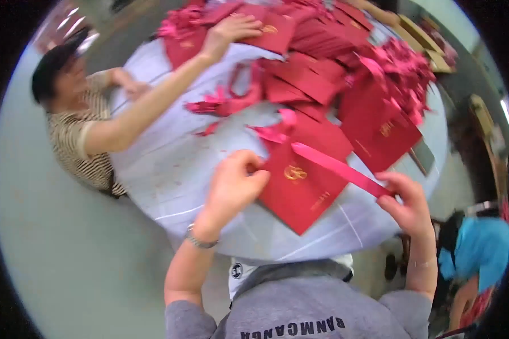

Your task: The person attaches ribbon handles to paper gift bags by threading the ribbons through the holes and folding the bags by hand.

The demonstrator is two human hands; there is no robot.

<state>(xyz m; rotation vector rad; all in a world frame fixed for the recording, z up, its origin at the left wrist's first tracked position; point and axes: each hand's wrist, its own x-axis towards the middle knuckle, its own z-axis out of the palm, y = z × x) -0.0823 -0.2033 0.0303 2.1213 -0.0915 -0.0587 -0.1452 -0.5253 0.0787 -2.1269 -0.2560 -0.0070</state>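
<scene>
In front of me a red paper gift bag [306, 195] with gold print lies flat and turned cornerwise on the table. A bright pink ribbon [336, 166] runs from its top edge across its face to the right. My right hand [404, 202] pinches the ribbon's free end between thumb and fingers, pulling it fairly straight. At the bag's left edge my left hand [234, 186] is closed, thumb against curled fingers; what sits between them is hidden. A pink bow or loop [277, 130] stands at the bag's top.
The round table [181, 186] has a pale cover. Piled red bags [305, 73] and bunched pink ribbons [398, 73] fill its far side. At the left, a person in a striped shirt [76, 141] reaches onto the pile. Someone in blue [483, 248] is at the right.
</scene>
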